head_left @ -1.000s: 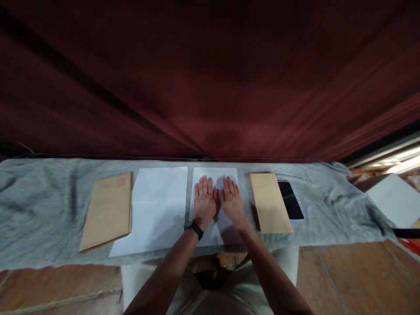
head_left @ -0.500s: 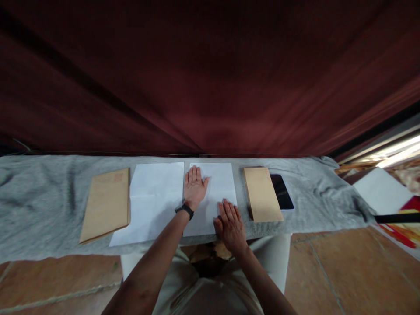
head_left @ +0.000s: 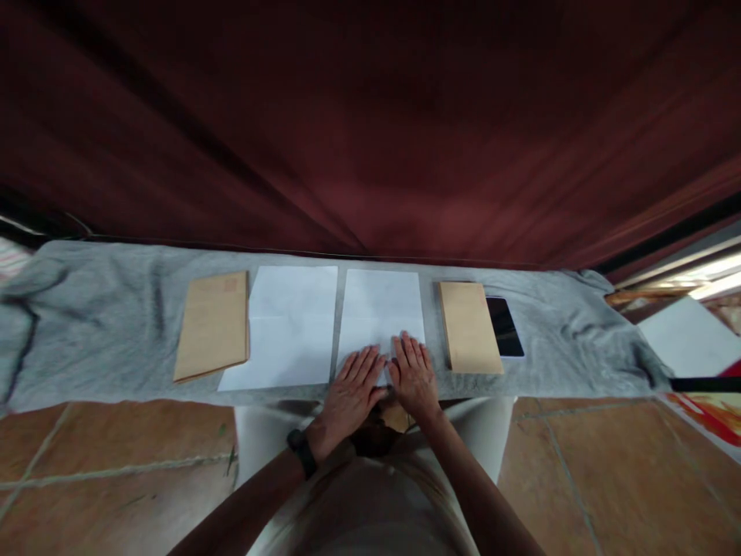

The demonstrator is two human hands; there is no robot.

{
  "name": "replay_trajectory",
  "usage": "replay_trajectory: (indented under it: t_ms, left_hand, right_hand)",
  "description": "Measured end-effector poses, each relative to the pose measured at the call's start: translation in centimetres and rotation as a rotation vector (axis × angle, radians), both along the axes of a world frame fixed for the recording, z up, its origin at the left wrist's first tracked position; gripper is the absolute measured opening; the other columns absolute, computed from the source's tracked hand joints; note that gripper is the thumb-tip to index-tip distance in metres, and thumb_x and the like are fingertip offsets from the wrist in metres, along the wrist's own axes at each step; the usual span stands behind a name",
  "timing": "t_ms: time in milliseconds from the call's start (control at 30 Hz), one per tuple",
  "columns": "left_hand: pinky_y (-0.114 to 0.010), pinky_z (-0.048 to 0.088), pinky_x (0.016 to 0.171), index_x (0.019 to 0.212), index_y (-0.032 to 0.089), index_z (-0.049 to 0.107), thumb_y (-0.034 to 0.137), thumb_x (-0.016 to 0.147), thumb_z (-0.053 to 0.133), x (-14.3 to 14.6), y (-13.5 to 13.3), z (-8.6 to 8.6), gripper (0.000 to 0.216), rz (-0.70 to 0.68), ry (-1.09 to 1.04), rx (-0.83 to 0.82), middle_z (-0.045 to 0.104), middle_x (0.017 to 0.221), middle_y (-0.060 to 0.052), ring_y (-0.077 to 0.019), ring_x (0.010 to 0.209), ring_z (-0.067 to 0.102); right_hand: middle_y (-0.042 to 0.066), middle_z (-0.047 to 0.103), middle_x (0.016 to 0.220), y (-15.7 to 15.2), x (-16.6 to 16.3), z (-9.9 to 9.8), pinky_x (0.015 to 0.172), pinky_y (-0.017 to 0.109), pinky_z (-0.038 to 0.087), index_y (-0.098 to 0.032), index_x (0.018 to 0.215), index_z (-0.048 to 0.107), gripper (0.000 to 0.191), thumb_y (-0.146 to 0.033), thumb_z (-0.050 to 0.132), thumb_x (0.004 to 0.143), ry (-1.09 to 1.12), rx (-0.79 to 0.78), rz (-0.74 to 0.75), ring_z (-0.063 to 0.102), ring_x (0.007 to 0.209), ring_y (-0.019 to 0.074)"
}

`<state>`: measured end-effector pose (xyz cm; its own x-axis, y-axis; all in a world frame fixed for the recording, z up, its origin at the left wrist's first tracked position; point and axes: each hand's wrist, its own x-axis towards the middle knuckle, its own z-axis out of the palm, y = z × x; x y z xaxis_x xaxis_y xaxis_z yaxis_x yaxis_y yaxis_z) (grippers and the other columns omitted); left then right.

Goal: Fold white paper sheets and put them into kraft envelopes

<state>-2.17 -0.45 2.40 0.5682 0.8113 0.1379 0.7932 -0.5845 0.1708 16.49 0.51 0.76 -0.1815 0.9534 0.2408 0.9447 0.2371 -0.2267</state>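
Note:
A sheet of white paper (head_left: 382, 297) lies before me with a faint crease across it. My left hand (head_left: 354, 388), a dark band on its wrist, rests flat on the sheet's near left part, fingers stretched out. Beside it my right hand (head_left: 414, 376) lies flat on the near right corner, fingers also extended. Both hands are open and cover the sheet's near edge. To the left is more white paper (head_left: 292, 328), also creased, partly under a stack of brown envelopes (head_left: 213, 326). Another stack of brown envelopes (head_left: 472, 328) sits right of my right hand.
A dark-screened phone (head_left: 505, 327) lies beside the right envelopes, partly beneath them. Grey cloth (head_left: 567, 332) covers the narrow table. A dark red curtain (head_left: 370, 154) hangs behind it. At the far right is a white panel (head_left: 691, 336). Tiled floor (head_left: 567, 455) shows below.
My left hand has slid from the sheet's far left part down to its near edge, next to my right hand. The right hand stays near the right corner. The view has shifted slightly.

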Motion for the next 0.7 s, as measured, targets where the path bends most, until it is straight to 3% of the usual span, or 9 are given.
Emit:
replay_trajectory:
  t_ms: [300, 467, 567, 700]
  left_hand:
    - [-0.045, 0.028, 0.126, 0.159, 0.015, 0.027, 0.038, 0.1, 0.045, -4.3, -1.8, -0.1, 0.066, 0.099, -0.006, 0.036, 0.034, 0.163, -0.013, -0.0248, 0.153, 0.028]
    - [-0.048, 0.024, 0.127, 0.158, 0.014, 0.03, 0.034, 0.101, 0.043, -1.9, -2.3, 0.1, 0.062, 0.117, 0.008, 0.035, 0.031, 0.165, -0.013, -0.0258, 0.154, 0.024]
    - [-0.048, 0.024, 0.127, 0.156, 0.016, 0.036, 0.029, 0.1, 0.041, 0.0, -2.3, -0.2, 0.057, 0.043, -0.014, 0.008, 0.032, 0.164, -0.011, -0.0243, 0.154, 0.024]
    - [-0.048, 0.026, 0.126, 0.154, 0.013, 0.038, 0.027, 0.1, 0.041, 0.6, -2.3, -0.7, 0.057, 0.038, -0.023, -0.004, 0.035, 0.163, -0.013, -0.0247, 0.153, 0.027]
  right_hand:
    - [0.012, 0.038, 0.161, -1.8, 2.7, 0.2, 0.121, 0.05, 0.03, -0.017, 0.158, 0.034, 0.056, -0.036, 0.041, 0.106, -0.028, 0.012, 0.004, 0.039, 0.147, 0.0295]
    - [0.016, 0.039, 0.16, -2.0, 1.5, 0.7, 0.121, 0.054, 0.029, -0.012, 0.157, 0.034, 0.055, -0.029, 0.037, 0.106, 0.014, 0.021, -0.046, 0.036, 0.149, 0.0306]
    - [0.015, 0.035, 0.162, -1.8, -0.6, 1.0, 0.121, 0.052, 0.032, -0.013, 0.158, 0.033, 0.055, -0.029, 0.035, 0.106, 0.075, -0.003, 0.07, 0.03, 0.152, 0.0274]
    - [0.012, 0.041, 0.16, -2.3, -1.3, 0.9, 0.123, 0.048, 0.03, -0.015, 0.156, 0.037, 0.053, -0.031, 0.037, 0.106, 0.065, -0.039, 0.175, 0.035, 0.15, 0.0235]
